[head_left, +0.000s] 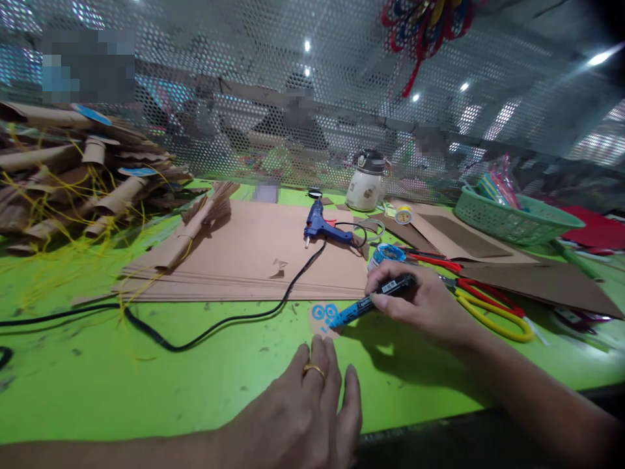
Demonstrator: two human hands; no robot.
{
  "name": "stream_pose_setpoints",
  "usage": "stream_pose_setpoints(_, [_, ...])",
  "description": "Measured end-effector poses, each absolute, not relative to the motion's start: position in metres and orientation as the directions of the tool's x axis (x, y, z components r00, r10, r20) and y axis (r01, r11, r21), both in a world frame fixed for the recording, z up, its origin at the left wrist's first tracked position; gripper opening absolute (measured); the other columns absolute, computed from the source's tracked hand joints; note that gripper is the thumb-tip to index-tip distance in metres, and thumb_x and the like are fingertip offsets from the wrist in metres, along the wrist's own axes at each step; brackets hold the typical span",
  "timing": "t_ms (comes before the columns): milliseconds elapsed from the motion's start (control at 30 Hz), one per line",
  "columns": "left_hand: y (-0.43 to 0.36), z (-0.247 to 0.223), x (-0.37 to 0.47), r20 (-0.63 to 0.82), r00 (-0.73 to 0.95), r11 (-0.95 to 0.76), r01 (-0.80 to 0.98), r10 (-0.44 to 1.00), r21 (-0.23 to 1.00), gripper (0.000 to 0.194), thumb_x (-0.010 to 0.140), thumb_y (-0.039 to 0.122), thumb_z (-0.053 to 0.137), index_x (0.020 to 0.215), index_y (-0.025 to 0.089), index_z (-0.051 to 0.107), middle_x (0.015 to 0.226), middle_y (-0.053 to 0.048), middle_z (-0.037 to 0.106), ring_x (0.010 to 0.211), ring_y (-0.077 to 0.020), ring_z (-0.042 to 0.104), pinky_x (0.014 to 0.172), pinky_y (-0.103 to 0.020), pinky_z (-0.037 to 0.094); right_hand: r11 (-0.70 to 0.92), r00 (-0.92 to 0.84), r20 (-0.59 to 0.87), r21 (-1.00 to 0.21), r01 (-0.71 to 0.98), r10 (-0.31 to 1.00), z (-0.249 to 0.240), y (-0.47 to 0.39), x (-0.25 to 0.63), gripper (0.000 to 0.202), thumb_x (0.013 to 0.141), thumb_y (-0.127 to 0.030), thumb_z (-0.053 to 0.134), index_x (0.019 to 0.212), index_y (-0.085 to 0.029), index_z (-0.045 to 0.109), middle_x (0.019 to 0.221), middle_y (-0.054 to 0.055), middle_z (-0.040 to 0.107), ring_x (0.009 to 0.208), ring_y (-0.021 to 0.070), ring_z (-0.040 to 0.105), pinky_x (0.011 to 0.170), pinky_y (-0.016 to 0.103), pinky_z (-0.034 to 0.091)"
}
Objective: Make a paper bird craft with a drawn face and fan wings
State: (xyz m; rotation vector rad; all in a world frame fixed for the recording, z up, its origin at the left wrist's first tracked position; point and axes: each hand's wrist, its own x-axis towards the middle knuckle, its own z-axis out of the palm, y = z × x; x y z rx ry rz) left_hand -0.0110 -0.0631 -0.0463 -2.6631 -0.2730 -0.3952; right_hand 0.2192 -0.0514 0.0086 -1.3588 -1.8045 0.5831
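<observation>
My right hand (415, 299) is closed round a blue marker (359, 309), whose tip is at a small round brown paper piece (318, 324). Two blue ringed circles and a few short blue marks show on that piece. My left hand (307, 397) lies with its fingers stretched out, fingertips at the near edge of the paper piece, a ring on one finger. Just beyond the right hand stands a small tub with blue contents (385, 255).
Stacked brown sheets (254, 247) carry a blue glue gun (325, 228) and a rolled paper bundle (183, 240). A black cable (229, 320) crosses the green table (122, 384). Scissors (493, 311), a green basket (517, 218), a bottle (365, 182) and piled paper rolls (63, 176) surround the work.
</observation>
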Motion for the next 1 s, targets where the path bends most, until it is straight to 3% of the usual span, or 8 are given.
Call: stream_pose_setpoints(1000, [-0.0620, -0.0440, -0.0108, 0.309, 0.944, -0.891, 0.238, 0.118, -0.386, 0.046, 0.099, 0.040, 0.045, 0.125, 0.003, 0.052, 0.118, -0.029, 0.064, 0.114, -0.0393, 0.062, 0.091, -0.049, 0.053, 0.322, -0.102, 0.326, -0.746, 0.583, 0.940, 0.0090, -0.0534, 0.2207, 0.006, 0.073, -0.014, 0.062, 0.070, -0.019, 0.063, 0.065, 0.000, 0.063, 0.060, 0.0140, 0.056, 0.057, 0.025, 0.044])
